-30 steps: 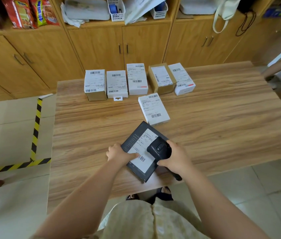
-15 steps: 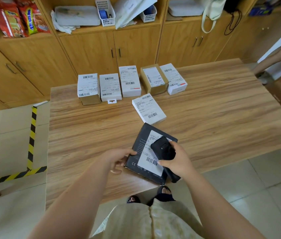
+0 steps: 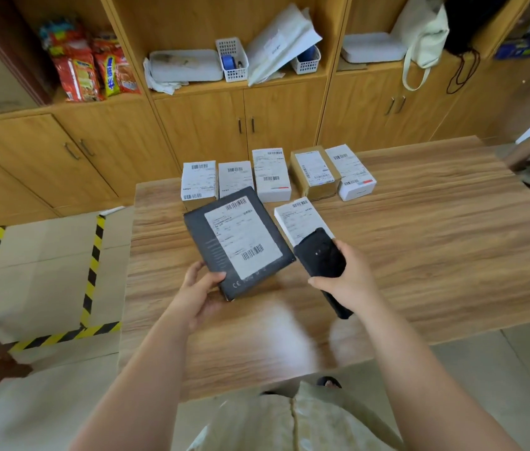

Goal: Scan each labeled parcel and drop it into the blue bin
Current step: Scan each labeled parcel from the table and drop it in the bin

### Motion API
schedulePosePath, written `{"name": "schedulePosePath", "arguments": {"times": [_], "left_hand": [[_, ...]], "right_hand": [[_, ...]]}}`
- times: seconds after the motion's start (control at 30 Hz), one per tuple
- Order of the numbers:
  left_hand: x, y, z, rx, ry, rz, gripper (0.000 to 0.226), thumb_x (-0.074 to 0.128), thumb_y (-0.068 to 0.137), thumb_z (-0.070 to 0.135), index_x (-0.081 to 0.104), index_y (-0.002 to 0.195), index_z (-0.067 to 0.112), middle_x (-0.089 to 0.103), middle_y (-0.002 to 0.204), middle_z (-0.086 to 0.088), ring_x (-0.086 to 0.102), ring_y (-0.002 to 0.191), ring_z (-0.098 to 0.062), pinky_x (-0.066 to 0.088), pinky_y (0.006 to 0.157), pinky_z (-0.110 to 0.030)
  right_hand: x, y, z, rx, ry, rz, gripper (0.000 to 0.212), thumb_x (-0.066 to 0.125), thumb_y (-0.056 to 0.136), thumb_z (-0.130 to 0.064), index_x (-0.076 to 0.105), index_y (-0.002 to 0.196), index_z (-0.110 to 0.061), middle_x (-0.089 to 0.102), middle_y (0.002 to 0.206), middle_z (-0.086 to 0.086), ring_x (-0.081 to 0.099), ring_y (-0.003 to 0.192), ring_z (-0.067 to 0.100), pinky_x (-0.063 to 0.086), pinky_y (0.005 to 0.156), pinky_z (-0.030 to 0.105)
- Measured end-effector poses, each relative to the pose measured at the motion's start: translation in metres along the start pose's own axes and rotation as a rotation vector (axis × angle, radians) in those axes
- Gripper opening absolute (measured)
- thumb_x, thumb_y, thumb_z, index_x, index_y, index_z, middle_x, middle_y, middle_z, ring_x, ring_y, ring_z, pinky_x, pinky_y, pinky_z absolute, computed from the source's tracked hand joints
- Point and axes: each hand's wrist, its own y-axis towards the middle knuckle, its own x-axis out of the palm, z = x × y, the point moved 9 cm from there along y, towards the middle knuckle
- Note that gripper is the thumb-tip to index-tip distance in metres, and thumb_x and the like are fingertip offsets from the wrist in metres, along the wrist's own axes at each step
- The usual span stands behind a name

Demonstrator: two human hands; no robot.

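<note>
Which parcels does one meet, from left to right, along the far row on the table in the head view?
first white parcel → second white parcel → third white parcel → brown cardboard parcel → tilted white parcel

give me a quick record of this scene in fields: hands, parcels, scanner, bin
left hand: grips the near corner of the black parcel, lifted off the table
right hand: holds the black scanner beside that parcel
black parcel label: white, faces up, barcodes showing
parcels on table: row of five at the far edge, one white parcel nearer
blue bin: not in view
</note>
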Motion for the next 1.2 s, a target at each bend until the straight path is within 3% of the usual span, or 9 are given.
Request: {"name": "schedulePosePath", "arguments": {"times": [0.17,0.3,0.4,0.5,0.63,0.77,0.9,1.0,1.2], "left_hand": [[-0.017,-0.011,0.014,0.134,0.009,0.129,0.068,0.076,0.084,0.009,0.039,0.136,0.035,0.073,0.113,-0.008,0.073,0.098,-0.03,0.056,0.09,-0.052],[-0.026,-0.02,0.027,0.231,-0.001,0.213,0.075,0.078,0.081,0.004,0.037,0.136,0.035,0.071,0.111,-0.009,0.072,0.099,-0.028,0.059,0.085,-0.048],[-0.033,-0.03,0.037,0.309,0.068,0.304,0.073,0.079,0.081,0.006,0.036,0.129,0.043,0.067,0.11,-0.003,0.068,0.102,-0.019,0.056,0.091,-0.046],[-0.033,-0.034,0.043,0.334,0.125,0.327,0.075,0.081,0.081,0.011,0.034,0.127,0.046,0.062,0.113,-0.003,0.064,0.1,-0.013,0.054,0.093,-0.044],[-0.028,-0.033,0.046,0.359,0.177,0.318,0.081,0.082,0.08,0.015,0.033,0.139,0.04,0.06,0.111,0.001,0.063,0.097,-0.01,0.052,0.079,-0.03],[-0.026,-0.028,0.04,0.298,0.098,0.299,0.083,0.086,0.073,0.019,0.037,0.134,0.046,0.065,0.11,-0.004,0.069,0.099,-0.019,0.057,0.088,-0.047],[-0.006,-0.023,0.035,0.202,-0.085,0.236,0.071,0.08,0.081,0.007,0.04,0.132,0.035,0.066,0.109,-0.005,0.07,0.097,-0.021,0.061,0.075,-0.044],[0.028,-0.017,0.034,0.103,-0.186,0.14,0.068,0.078,0.083,0.009,0.039,0.132,0.035,0.064,0.118,-0.008,0.067,0.105,-0.027,0.056,0.089,-0.056],[0.146,-0.025,0.028,0.007,-0.073,-0.091,0.058,0.073,0.087,0.01,0.042,0.132,0.03,0.065,0.109,-0.01,0.066,0.097,-0.029,0.055,0.087,-0.054]], "right_hand": [[0.048,-0.007,-0.029,-0.039,-0.17,-0.133,0.078,0.087,0.06,-0.026,0.051,0.129,-0.031,0.057,0.116,-0.006,0.058,0.107,0.019,0.05,0.09,0.039],[0.06,-0.01,-0.045,-0.083,-0.578,-0.098,0.074,0.079,0.069,-0.039,0.042,0.132,-0.027,0.048,0.122,0.002,0.049,0.115,0.027,0.045,0.09,0.038],[0.066,-0.011,-0.053,-0.11,-0.697,-0.11,0.076,0.076,0.076,-0.041,0.035,0.139,-0.024,0.044,0.128,0.004,0.043,0.12,0.029,0.039,0.087,0.039],[0.068,-0.01,-0.053,-0.091,-0.688,-0.121,0.074,0.075,0.076,-0.04,0.036,0.137,-0.023,0.043,0.127,0.004,0.042,0.12,0.029,0.037,0.083,0.039],[0.066,-0.012,-0.049,-0.084,-0.671,-0.113,0.07,0.075,0.076,-0.039,0.039,0.134,-0.025,0.044,0.125,0.003,0.044,0.118,0.028,0.04,0.086,0.039],[0.055,-0.014,-0.041,-0.058,-0.665,-0.104,0.068,0.077,0.075,-0.04,0.041,0.131,-0.025,0.047,0.124,0.002,0.046,0.117,0.027,0.042,0.086,0.037],[0.034,-0.02,-0.025,-0.014,-0.525,-0.062,0.068,0.08,0.068,-0.041,0.047,0.127,-0.029,0.052,0.117,-0.001,0.048,0.112,0.025,0.049,0.089,0.042],[0.002,-0.023,-0.018,0.013,-0.432,0.028,0.073,0.078,0.063,-0.041,0.048,0.129,-0.035,0.051,0.113,-0.003,0.049,0.111,0.025,0.049,0.088,0.041],[-0.1,-0.043,0.009,0.034,-0.244,0.304,0.077,0.074,0.06,-0.037,0.048,0.132,-0.037,0.051,0.111,-0.004,0.05,0.111,0.024,0.049,0.09,0.044]]}}
